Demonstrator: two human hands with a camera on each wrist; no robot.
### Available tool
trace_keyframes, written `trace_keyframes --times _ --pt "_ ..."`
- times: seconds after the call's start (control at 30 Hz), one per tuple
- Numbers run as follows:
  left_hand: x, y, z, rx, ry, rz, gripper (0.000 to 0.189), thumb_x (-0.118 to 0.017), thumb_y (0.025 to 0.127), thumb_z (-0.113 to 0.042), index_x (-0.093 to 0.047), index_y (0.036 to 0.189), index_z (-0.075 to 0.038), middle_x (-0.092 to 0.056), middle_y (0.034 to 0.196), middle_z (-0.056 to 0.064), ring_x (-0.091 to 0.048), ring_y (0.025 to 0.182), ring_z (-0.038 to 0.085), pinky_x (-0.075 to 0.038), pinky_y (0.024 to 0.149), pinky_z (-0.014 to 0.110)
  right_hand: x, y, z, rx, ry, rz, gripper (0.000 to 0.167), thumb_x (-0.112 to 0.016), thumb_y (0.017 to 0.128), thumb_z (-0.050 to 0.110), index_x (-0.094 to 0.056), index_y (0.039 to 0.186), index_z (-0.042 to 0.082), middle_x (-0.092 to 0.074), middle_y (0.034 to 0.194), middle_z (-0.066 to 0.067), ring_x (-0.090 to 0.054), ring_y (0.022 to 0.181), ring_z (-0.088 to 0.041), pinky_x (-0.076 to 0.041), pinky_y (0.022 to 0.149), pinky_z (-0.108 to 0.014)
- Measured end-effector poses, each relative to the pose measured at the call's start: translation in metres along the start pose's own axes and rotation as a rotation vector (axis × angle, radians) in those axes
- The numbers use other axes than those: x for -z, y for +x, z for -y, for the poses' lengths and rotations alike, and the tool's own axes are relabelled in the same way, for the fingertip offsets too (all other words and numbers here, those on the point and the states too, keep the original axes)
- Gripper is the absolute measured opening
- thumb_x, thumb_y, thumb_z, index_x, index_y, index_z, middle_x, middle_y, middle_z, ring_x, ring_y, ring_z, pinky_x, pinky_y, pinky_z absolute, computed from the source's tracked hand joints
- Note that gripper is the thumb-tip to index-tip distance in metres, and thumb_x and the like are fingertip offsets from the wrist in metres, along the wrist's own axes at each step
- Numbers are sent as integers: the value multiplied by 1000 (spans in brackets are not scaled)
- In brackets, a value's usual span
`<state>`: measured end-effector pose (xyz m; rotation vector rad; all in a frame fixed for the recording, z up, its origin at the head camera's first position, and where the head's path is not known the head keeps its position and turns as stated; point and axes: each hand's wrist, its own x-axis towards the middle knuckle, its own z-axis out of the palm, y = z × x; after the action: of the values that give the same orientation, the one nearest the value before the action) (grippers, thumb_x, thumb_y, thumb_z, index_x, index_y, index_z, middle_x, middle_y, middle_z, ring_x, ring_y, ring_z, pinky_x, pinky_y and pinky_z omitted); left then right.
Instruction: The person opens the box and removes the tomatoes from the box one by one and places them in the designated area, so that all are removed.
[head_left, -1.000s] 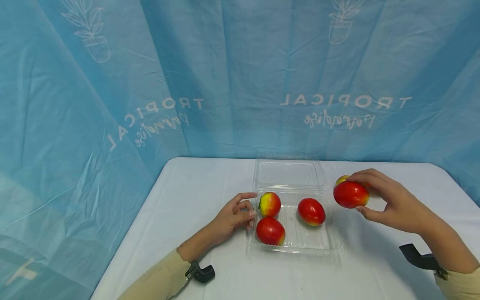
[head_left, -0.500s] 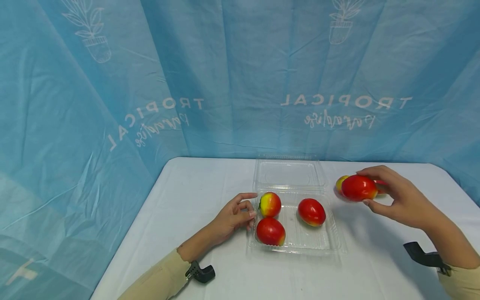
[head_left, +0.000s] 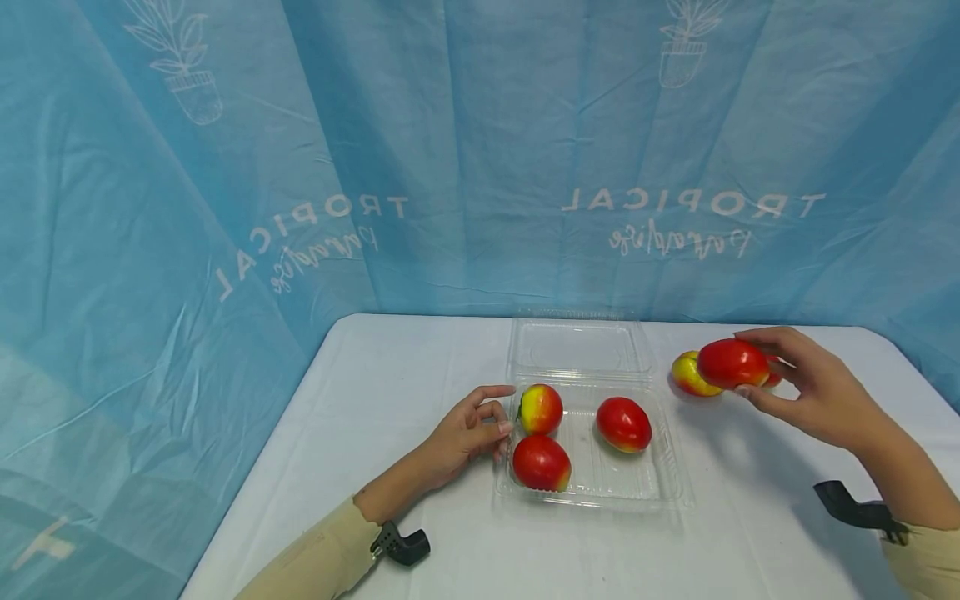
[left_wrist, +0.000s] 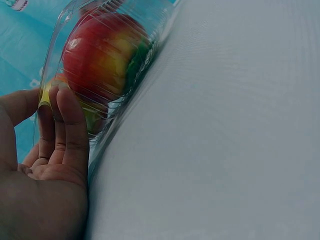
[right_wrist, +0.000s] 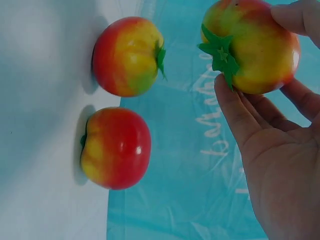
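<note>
My right hand (head_left: 821, 392) holds a red and yellow tomato (head_left: 731, 363) between thumb and fingers. The right wrist view shows the held tomato (right_wrist: 250, 47) with its green star-shaped stem top, apart from two tomatoes on the table: one yellow-green tomato (right_wrist: 129, 56) and one redder tomato (right_wrist: 117, 148). My left hand (head_left: 465, 433) grips the left rim of a clear plastic container (head_left: 600, 487), fingers against its side. Inside it, two tomatoes lie along the left, one yellow-red (head_left: 541, 408) and one red (head_left: 542, 462). A third tomato (head_left: 623, 424) lies at the right.
The container's lid (head_left: 577, 348) lies folded back behind it. A white cloth covers the table (head_left: 405, 358). Blue printed curtains (head_left: 487, 167) hang behind and at the left. Each forearm bears a black strap mount (head_left: 401, 546).
My right hand has moved back and to the right with the tomato in it, showing more of the yellow-green tomato on the table. The left hand and the container have stayed put.
</note>
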<state>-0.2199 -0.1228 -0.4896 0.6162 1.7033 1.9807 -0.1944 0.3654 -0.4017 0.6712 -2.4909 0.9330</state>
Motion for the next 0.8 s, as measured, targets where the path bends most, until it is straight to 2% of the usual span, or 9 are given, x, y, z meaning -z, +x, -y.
trace_keyframes --times 0.13,0.3,0.37,0.6,0.8 --pt "1 0 1 -1 4 1 58 -62 105 -7 -38 158 -7 -59 100 6 -64 80 14 -61 75 26 1 -2 -7 -30 2 -16 98 -95 57 -15 -55 145 2 -56 137 8 -49 122 6 -45 87 0" --pt "1 0 1 -2 10 2 58 -62 105 -7 -38 158 -7 -59 100 6 -64 80 14 -61 75 26 2 -3 -14 -109 17 -34 95 -93 62 -15 -53 147 1 -52 138 14 -48 121 10 -42 88 1" --pt "1 0 0 -1 9 2 58 -62 105 -7 -38 158 -8 -59 100 6 -64 80 14 -61 76 26 3 -4 -17 -139 14 -42 94 -93 65 -14 -52 148 2 -52 140 10 -47 122 12 -41 88 2" --pt "1 0 0 -1 13 4 57 -62 105 -7 -39 158 -10 -60 101 6 -64 81 15 -61 77 26 6 -8 -28 -218 4 -71 94 -91 72 -11 -46 153 1 -50 145 -22 -40 119 18 -39 86 3" --pt "1 0 0 1 17 4 58 -62 105 -7 -40 158 -11 -59 101 6 -64 81 15 -61 77 26 5 -11 -35 -254 0 -97 91 -87 79 -11 -42 157 2 -47 148 -27 -38 118 20 -37 88 3"
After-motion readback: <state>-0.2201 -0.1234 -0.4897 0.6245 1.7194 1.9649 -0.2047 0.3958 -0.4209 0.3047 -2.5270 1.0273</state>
